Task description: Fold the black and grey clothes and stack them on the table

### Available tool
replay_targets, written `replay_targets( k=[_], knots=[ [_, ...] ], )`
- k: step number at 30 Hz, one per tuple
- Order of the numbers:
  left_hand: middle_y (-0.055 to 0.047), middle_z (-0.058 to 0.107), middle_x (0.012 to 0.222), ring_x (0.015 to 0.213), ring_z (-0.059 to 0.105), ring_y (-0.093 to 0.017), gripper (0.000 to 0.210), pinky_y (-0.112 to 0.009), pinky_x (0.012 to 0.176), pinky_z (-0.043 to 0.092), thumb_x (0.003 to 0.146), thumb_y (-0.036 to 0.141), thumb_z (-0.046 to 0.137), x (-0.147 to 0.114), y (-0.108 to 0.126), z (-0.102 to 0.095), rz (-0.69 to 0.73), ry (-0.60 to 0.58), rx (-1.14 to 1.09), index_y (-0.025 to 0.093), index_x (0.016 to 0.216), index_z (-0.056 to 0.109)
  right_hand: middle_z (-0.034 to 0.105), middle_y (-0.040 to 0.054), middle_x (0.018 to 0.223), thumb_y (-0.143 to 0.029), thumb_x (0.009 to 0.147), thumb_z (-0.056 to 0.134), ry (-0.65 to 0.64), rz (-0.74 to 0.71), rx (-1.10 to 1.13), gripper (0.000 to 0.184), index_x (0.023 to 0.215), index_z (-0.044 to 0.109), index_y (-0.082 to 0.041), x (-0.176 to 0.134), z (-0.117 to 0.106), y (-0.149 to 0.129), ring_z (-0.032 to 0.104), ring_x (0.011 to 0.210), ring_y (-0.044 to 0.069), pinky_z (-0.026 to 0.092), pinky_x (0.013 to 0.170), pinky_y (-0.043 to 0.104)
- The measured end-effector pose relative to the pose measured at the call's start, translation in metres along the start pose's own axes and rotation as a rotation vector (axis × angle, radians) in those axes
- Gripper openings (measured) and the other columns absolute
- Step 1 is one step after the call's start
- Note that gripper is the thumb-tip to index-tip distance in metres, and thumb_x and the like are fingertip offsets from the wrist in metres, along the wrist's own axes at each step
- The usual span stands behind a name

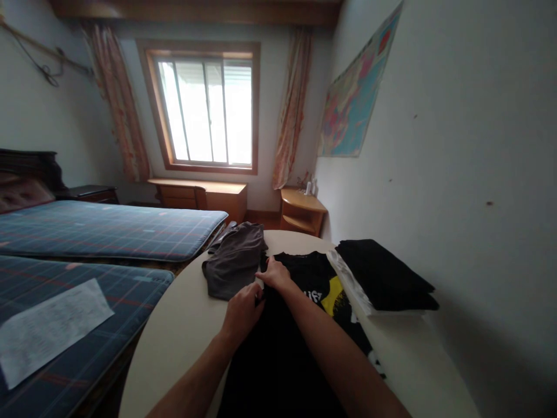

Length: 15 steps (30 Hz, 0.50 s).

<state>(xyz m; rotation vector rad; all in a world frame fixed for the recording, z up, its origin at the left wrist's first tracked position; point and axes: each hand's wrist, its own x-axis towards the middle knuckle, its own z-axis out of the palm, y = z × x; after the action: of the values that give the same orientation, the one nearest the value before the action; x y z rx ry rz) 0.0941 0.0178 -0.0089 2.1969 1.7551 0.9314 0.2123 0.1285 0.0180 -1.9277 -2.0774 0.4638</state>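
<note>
A black T-shirt (300, 268) with white lettering and a yellow print is spread on the round, cream-coloured table (167, 342). Along its left edge, the curled fingers of my left hand (243, 307) pinch the black cloth. Slightly farther up, my right hand (277, 274) grips the same edge near the shoulder, its fingertips partly hidden. Just left of both hands lies a crumpled dark grey garment (235, 261). My forearms cover part of the shirt, and I cannot tell where its black cloth ends toward me.
Folded black clothes (383, 273) lie over a white layer (354, 284) at the table's right, near the wall (478, 145). To the left are plaid mattresses (108, 232), one bearing a paper sheet (56, 331). A wooden desk (226, 197) and corner shelf (302, 200) stand beyond.
</note>
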Motion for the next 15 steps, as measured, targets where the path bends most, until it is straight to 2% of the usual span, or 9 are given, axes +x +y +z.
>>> replay_targets(
  k=[4, 8, 15],
  knots=[
    [0.001, 0.065, 0.086, 0.081, 0.062, -0.017, 0.013, -0.026, 0.071, 0.041, 0.083, 0.013, 0.055, 0.000, 0.001, 0.002, -0.008, -0.040, -0.023, 0.024, 0.080, 0.048, 0.070, 0.0173, 0.115, -0.026, 0.074, 0.070, 0.000, 0.019, -0.011, 0.052, 0.124, 0.058, -0.017, 0.002, 0.002, -0.003, 0.067, 0.107, 0.031, 0.052, 0.083, 0.035],
    [0.001, 0.065, 0.086, 0.078, 0.062, -0.016, 0.012, -0.026, 0.072, 0.042, 0.083, 0.014, 0.054, 0.001, 0.001, 0.004, 0.000, 0.010, -0.139, 0.023, 0.078, 0.048, 0.070, 0.0179, 0.114, -0.020, 0.081, 0.060, 0.037, 0.010, 0.030, 0.046, 0.127, 0.058, -0.016, 0.004, 0.004, 0.001, 0.067, 0.108, 0.030, 0.051, 0.085, 0.035],
    [-0.001, 0.070, 0.092, 0.085, 0.064, -0.016, 0.015, -0.027, 0.078, 0.047, 0.082, 0.018, 0.056, 0.008, 0.017, 0.006, -0.029, 0.115, -0.354, 0.022, 0.070, 0.047, 0.071, 0.0084, 0.116, -0.014, 0.084, 0.051, 0.101, -0.069, 0.174, 0.063, 0.146, 0.041, -0.021, 0.004, -0.009, 0.026, 0.068, 0.105, 0.020, 0.050, 0.088, 0.027]
  ],
)
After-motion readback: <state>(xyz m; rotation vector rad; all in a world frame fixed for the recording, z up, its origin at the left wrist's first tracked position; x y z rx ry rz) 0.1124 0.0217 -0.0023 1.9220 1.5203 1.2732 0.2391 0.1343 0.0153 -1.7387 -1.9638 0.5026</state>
